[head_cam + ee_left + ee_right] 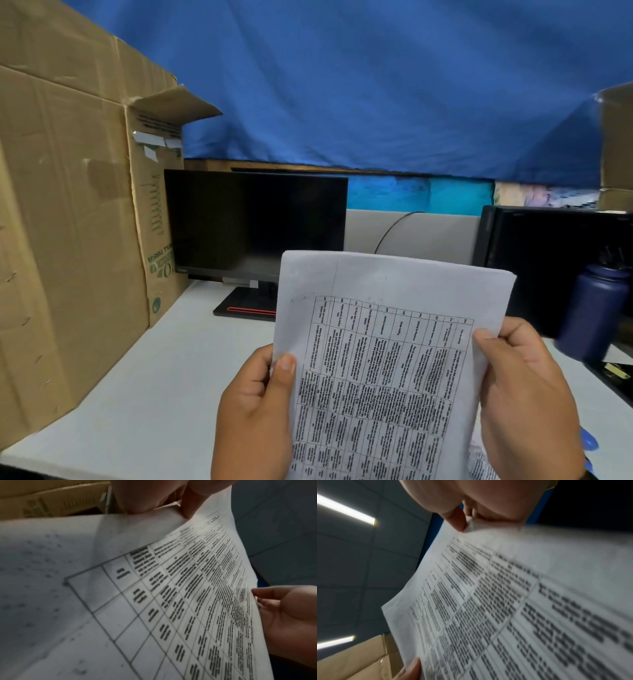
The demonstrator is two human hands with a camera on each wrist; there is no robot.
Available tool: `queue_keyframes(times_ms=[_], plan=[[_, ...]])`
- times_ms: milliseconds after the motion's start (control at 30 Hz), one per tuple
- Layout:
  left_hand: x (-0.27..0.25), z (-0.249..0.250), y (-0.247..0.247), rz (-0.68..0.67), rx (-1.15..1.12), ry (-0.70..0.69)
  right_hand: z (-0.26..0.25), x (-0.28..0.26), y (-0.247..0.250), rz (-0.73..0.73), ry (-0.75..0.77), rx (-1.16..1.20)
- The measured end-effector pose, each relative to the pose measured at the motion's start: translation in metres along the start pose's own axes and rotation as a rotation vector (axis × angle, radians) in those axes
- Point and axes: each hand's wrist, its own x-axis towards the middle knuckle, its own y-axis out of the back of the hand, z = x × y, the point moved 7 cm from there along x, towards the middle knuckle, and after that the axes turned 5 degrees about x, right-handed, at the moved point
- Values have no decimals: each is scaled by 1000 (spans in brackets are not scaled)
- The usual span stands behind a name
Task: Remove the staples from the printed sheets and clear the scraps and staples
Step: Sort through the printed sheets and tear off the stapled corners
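While both hands hold it up above the white desk point(144, 394), the printed sheets point(383, 359) stand almost upright in front of the person. The paper is covered with a table of small dark words in boxes. The left hand point(253, 411) pinches the left edge, with its thumb point(286, 368) pressed flat on the front and the other fingers hidden behind. The right hand point(524, 390) grips the right edge the same way, thumb on the front. In the left wrist view the paper point(154, 601) bends a little between the two hands. In the right wrist view a finger point(457, 520) presses on the top corner of the paper point(505, 601). I cannot see a staple; the print is too blurry.

A big brown cardboard box point(68, 222) stands on the left side of the desk. A dark monitor point(255, 222) sits behind the paper, just beside the box. A dark blue bottle point(592, 308) stands on the right, near a black computer case point(548, 246). A blue cloth point(342, 85) hangs over the back.
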Motion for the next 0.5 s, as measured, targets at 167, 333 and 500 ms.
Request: queue_keyframes(times_ms=[167, 333, 500], plan=[[8, 19, 9, -4, 47, -87, -20, 6, -6, -151, 13, -38], [15, 15, 2, -68, 12, -55, -18, 2, -6, -126, -64, 142], [13, 6, -11, -58, -19, -47, -25, -5, -5, -53, 42, 157]])
